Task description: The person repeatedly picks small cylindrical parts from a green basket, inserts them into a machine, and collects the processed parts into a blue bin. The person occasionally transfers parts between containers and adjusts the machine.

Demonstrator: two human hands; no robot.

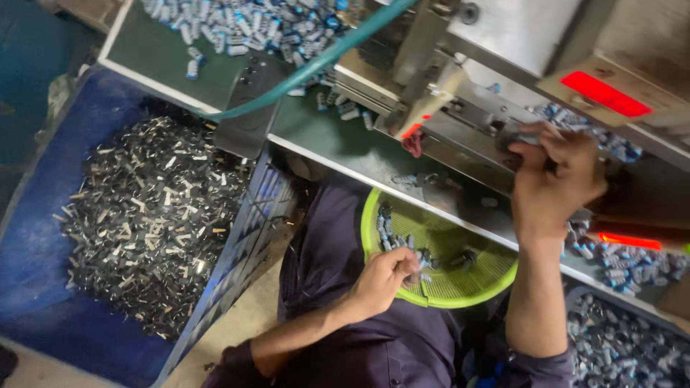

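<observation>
Meanwhile, left hand (384,276) fingers pinching small part (415,271) upright; right hand (553,179) fingers gripping another.

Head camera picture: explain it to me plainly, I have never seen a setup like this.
The camera sits on a seated person's head, looking down. Their left hand pinches a small part at the rim of a lime green mesh basket on their lap. Their right hand reaches up to a metal machine on a green workbench and appears to press a small part into it. Small blue and silver parts are heaped on the bench. A blue crate beside the person holds dark metal pieces.
</observation>
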